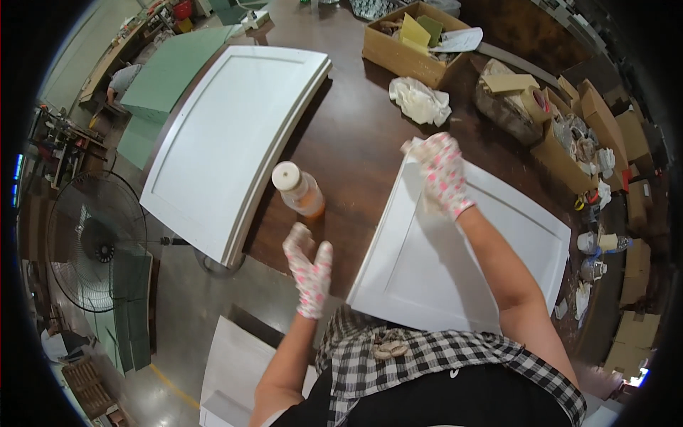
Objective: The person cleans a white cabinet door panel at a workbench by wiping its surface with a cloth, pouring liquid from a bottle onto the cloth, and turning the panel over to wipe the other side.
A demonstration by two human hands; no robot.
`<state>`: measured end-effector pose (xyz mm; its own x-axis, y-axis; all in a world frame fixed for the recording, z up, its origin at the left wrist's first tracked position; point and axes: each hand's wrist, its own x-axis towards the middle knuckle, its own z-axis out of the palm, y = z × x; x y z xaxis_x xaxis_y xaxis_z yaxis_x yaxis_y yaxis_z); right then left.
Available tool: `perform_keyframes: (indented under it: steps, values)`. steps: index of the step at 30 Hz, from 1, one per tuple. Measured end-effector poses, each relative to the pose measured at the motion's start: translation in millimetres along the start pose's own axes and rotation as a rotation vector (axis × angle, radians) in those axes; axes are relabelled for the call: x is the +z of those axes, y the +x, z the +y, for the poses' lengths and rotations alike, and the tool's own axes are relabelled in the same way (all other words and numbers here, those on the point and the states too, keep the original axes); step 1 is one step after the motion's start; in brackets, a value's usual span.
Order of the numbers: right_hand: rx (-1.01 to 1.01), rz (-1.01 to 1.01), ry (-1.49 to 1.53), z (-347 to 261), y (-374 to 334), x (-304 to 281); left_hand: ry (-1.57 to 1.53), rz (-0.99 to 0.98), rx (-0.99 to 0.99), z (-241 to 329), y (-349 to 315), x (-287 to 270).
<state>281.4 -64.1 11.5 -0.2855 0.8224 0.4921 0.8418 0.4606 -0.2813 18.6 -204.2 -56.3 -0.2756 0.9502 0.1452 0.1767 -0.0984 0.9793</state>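
Note:
My right hand [445, 171], in a white glove with pink dots, presses a white cloth [412, 146] on the far left corner of a white framed panel [420, 249]. Its fingers are closed round the cloth, which they partly hide. My left hand [308, 274], gloved alike, hovers near the table's front edge with thumb and fingers apart, holding nothing. Just beyond it stands a clear plastic bottle [307, 197] with a white cap and some orange liquid low inside. Farther left, more white framed panels [228, 128] lie stacked on the table.
A crumpled white cloth [420, 100] lies on the brown table [341, 107] near a cardboard box [404, 60] of sanding pads and paper. More boxes [565, 156] and a tape roll [535, 104] line the right. A fan [99, 242] stands at left; another white panel [235, 363] is below.

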Motion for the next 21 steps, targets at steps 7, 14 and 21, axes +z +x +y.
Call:
perform_keyframes:
  steps: [7, 14, 21]
  values:
    - [0.095, -0.225, 0.229, -82.0, -53.7, -9.4, 0.134, -0.007, 0.142, -24.3, 63.8, -12.7]
    - [0.186, -0.15, 0.343, -72.4, -86.9, -17.6, -0.316, 0.063, -0.098, -25.5, 30.6, -21.7]
    - [-0.251, -0.414, 0.326, -118.4, -111.2, -3.6, 0.043, -0.438, 0.071, 11.7, 33.7, -5.1]
